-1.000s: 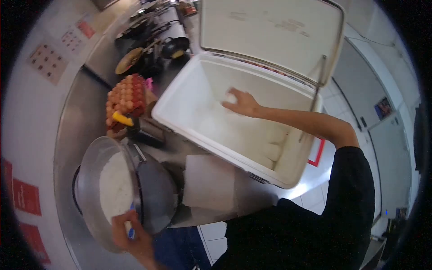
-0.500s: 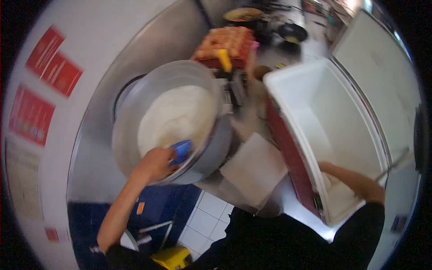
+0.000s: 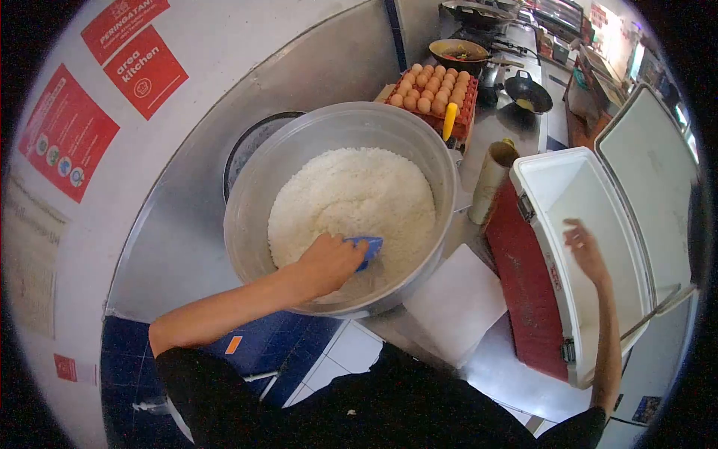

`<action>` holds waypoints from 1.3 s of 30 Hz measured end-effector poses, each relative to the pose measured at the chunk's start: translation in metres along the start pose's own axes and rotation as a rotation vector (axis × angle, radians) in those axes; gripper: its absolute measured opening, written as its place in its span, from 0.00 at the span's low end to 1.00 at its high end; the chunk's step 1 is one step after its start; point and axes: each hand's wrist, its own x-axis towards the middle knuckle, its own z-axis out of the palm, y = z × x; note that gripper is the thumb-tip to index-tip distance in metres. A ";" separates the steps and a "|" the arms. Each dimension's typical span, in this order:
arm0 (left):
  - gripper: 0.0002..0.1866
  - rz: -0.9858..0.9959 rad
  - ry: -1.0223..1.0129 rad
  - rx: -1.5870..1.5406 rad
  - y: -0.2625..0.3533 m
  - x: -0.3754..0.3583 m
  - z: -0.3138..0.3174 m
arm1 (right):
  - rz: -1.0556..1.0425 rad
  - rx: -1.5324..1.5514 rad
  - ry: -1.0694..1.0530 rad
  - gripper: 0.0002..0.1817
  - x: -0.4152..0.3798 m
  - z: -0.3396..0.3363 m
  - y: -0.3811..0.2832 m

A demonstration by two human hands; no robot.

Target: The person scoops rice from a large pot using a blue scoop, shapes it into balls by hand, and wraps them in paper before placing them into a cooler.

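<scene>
My left hand (image 3: 333, 262) is closed on a blue scoop (image 3: 368, 251), low in a large translucent tub (image 3: 254, 224). White rice (image 3: 359, 187) lies heaped in the tub, and the scoop touches its near side. Over the opening of a white-lined red cooler box (image 3: 527, 299) is my right hand (image 3: 583, 243), its fingers apart and nothing in them. The cooler's lid (image 3: 651, 165) stands open on the right. Between tub and cooler lie white sheets (image 3: 458, 299).
Behind the tub sit a tray of eggs (image 3: 434, 90) and a yellow handle (image 3: 450, 121). A tall cylindrical container (image 3: 493, 183) stands beside the cooler. Pans (image 3: 528, 93) are farther back. A long rod (image 3: 658, 310) crosses the cooler's right edge.
The view has shifted, with the tub now farther right. My right hand has risen from deep inside the cooler to above its opening. My left hand still holds the scoop in the tub.
</scene>
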 end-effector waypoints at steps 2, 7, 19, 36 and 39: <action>0.25 0.052 0.104 0.042 -0.003 -0.001 0.005 | -0.009 0.081 0.377 0.13 -0.016 0.000 -0.098; 0.26 0.136 0.204 0.225 -0.030 0.025 0.025 | -0.224 -0.172 0.567 0.06 -0.103 0.084 -0.203; 0.11 -0.027 0.358 -0.070 -0.090 0.112 0.017 | 0.577 -0.134 0.443 0.20 -0.234 0.370 -0.013; 0.14 -0.082 -0.362 -0.906 -0.038 0.046 0.023 | 0.527 0.162 0.611 0.10 -0.253 0.396 0.053; 0.15 -0.102 -0.231 -0.994 -0.040 0.046 0.017 | 0.546 0.633 0.506 0.07 -0.259 0.405 0.075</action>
